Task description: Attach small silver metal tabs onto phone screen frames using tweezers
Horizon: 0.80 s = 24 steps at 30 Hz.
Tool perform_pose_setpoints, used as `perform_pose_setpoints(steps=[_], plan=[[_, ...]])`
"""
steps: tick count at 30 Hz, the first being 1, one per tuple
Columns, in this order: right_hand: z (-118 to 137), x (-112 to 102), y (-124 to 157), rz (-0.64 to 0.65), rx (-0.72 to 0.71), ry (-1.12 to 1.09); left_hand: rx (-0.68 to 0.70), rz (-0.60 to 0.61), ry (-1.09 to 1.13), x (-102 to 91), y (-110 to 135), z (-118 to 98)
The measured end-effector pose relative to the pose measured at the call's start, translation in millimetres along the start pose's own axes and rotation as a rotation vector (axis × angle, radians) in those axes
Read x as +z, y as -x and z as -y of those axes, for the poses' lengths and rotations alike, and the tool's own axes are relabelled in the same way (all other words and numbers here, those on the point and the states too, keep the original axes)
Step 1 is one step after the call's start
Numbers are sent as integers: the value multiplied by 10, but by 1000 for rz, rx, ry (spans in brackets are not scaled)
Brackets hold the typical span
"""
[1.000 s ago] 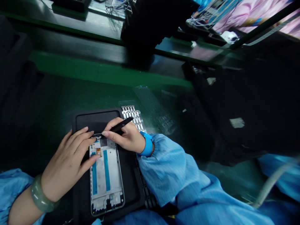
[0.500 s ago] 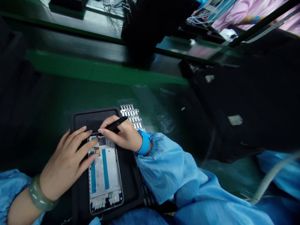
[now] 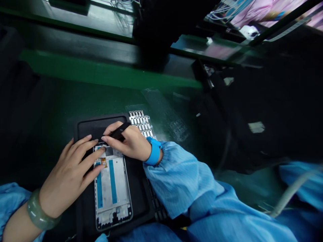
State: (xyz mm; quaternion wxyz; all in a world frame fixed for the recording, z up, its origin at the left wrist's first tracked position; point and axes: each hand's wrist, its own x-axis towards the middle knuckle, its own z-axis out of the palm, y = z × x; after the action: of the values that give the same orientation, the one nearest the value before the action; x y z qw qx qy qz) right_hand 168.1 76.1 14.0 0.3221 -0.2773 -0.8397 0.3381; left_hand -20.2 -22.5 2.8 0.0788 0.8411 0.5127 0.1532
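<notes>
A phone frame [image 3: 121, 188] lies in a black tray [image 3: 141, 188], its inner side up, with two blue strips and a small orange flex cable [image 3: 104, 162] on it. My left hand [image 3: 67, 171] rests with spread fingers over the frame's upper left edge, the tips touching it. Between the thumb and fingers of my right hand [image 3: 130, 143] is a slim black pen-shaped tool [image 3: 121, 130]. Its tip, near the frame's top edge, is hidden by the fingers. A blue wrist strap [image 3: 154, 151] is on my right wrist.
Just behind my right hand lies a sheet of small silvery parts [image 3: 140, 120]. Clear plastic sheets [image 3: 164, 111] are on the green bench beyond. A dark upright block [image 3: 161, 33] stands at the back. Someone in pink [image 3: 254, 11] is at the upper right.
My right hand and the black tool have moved slightly left along the top of the phone frame. The left hand keeps its place on the frame. The view has shifted a little.
</notes>
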Motion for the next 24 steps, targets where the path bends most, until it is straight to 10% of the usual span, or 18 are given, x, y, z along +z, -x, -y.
perform_pose_setpoints(steps=[24], plan=[[4,69,-1,-49,-40,33,-8,-10,-52,2,-10,-33]])
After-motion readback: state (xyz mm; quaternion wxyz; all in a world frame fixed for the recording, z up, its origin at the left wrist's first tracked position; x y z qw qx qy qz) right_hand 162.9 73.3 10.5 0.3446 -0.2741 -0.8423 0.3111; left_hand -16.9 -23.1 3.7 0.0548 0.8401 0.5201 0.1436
